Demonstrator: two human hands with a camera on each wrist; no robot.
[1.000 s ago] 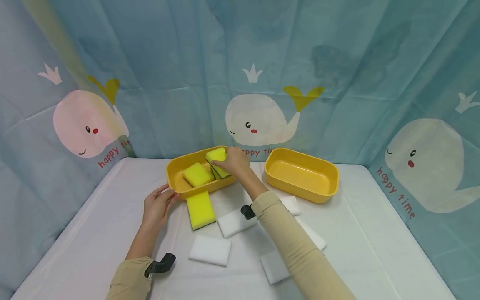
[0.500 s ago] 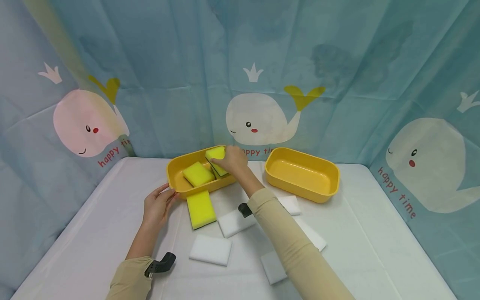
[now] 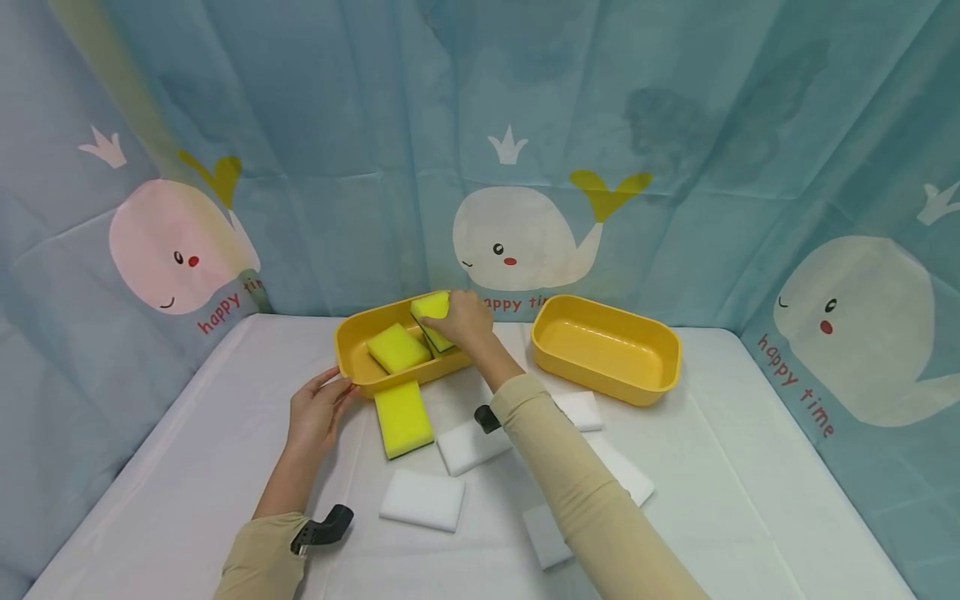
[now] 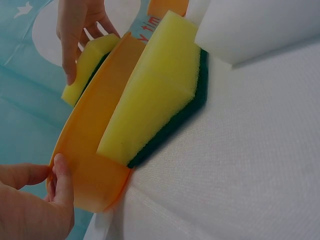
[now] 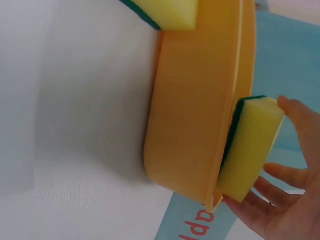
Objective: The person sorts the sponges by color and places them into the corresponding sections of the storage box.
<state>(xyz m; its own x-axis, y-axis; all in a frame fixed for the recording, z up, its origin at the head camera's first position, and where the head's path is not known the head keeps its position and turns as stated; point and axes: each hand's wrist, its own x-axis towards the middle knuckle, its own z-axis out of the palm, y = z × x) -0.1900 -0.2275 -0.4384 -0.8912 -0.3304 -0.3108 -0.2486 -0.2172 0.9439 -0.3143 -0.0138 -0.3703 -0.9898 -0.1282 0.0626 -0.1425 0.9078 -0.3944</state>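
At the back left stands a yellow plastic bin [image 3: 356, 346]. My left hand [image 3: 317, 410] pinches its left end at the rim between thumb and fingers. With thumb and fingers my right hand [image 3: 467, 321] holds a yellow sponge [image 5: 255, 145] with a dark green scouring side, tilted at the bin's right end. Another yellow sponge [image 3: 398, 348] lies inside, and part of one more shows beneath the held one. Outside, a yellow sponge [image 4: 155, 85] leans against the bin's front wall, green side down.
A second yellow bin [image 3: 607, 342] stands at the back right with nothing inside. Several white sponge blocks [image 3: 423, 500] are spread over the white tablecloth [image 3: 750, 500], some partly under my right forearm. A blue curtain [image 3: 360, 125] hangs behind the table.
My right hand and forearm have shifted very slightly left, with the sponge still held at the bin's right end. My left hand keeps its place on the bin.
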